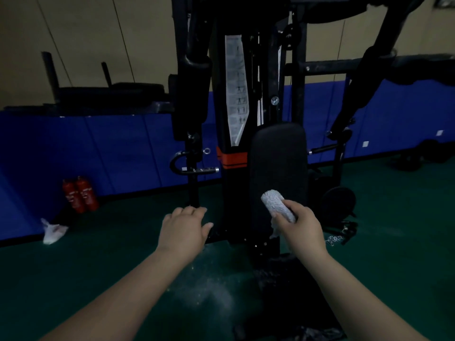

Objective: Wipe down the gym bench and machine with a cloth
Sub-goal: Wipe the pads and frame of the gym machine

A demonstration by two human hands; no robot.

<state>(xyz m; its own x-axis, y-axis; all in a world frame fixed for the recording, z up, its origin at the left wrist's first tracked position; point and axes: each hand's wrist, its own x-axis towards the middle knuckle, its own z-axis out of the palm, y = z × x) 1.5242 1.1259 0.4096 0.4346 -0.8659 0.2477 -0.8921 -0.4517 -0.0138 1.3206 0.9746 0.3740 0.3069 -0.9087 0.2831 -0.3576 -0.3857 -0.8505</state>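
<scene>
Nearest us, our right hand (299, 223) has its fingers curled round a rolled white cloth (278, 205), the free end of the roll poking out beyond the fingertips and lying against the lower part of the black padded backrest (279, 168); whether it actually presses on the pad we cannot tell in this dim light. Our left hand (186, 230) hangs palm down with fingers relaxed and lightly spread, holding nothing, off to the side of the cloth and above the green floor (98, 267). Past the fingertips of both hands rises the dark machine frame (194, 94) with its paper exercise chart (236, 94). To wipe well, we judge we should let the cloth unroll a little so more of it meets the pad, then run long overlapping strokes up the backrest away from our fingers, pressing evenly. The idle hand could steady the frame. Farther off, well beyond the left fingertips, two red fire extinguishers (80, 194) stand by the blue wall padding (110, 148), with a crumpled white wrapper (53, 232) on the floor near them.
</scene>
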